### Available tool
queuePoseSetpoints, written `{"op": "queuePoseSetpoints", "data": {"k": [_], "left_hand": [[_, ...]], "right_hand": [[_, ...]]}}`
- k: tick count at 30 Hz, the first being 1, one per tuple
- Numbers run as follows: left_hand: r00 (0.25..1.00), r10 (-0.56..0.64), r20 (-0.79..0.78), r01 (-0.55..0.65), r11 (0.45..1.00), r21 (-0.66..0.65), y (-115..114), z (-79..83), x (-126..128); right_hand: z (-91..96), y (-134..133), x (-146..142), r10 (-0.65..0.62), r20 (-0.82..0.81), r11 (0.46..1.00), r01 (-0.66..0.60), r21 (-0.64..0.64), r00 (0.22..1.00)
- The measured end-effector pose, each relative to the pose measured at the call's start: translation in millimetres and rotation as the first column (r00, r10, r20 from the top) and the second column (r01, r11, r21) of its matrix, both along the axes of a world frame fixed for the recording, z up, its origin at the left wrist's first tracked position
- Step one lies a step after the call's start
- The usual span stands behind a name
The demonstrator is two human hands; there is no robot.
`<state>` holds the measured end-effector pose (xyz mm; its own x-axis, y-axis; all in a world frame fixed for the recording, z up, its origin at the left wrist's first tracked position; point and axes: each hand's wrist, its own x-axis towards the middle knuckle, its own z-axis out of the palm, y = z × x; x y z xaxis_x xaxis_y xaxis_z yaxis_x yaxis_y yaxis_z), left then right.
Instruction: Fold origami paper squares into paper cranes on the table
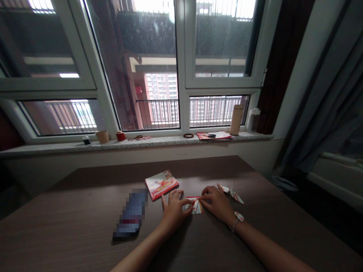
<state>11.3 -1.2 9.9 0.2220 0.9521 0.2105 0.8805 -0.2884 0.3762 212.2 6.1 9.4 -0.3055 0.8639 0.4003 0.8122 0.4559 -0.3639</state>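
Observation:
A small folded piece of red-and-white patterned paper lies on the brown table, between my two hands. My left hand presses on its left side with the fingers bent and pinching. My right hand pinches its upper right edge with closed fingers. A finished folded paper crane in the same pattern sits just right of my right hand. A red pack of paper sheets lies just beyond my left hand.
A blurred dark flat object lies left of my left hand. The stone windowsill holds a small cup, a red pot, scissors on red paper, a tall tan flask and a white bottle. Curtains hang at right.

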Motion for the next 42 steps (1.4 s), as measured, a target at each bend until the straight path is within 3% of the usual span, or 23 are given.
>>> {"op": "queuePoseSetpoints", "data": {"k": [6,12,25,42], "left_hand": [[1.000,0.003,-0.010,-0.003,0.998,0.068,1,-6.7,0],[1.000,0.012,-0.011,-0.011,0.999,0.052,0,-4.3,1],[0.999,0.022,-0.040,-0.023,1.000,-0.015,-2,3.0,2],[0.999,0.017,-0.034,-0.018,1.000,-0.016,-3,2.9,2]], "right_hand": [[-0.9,-1,1,0.036,0.018,0.999,-0.037,0.025,0.999],[-0.8,-2,1,0.127,0.064,0.991,-0.129,0.035,0.990],[-2.7,1,-2,-0.055,0.062,0.998,0.055,0.001,0.997],[-2.9,0,-3,-0.097,0.009,0.995,0.097,-0.020,0.995]]}}
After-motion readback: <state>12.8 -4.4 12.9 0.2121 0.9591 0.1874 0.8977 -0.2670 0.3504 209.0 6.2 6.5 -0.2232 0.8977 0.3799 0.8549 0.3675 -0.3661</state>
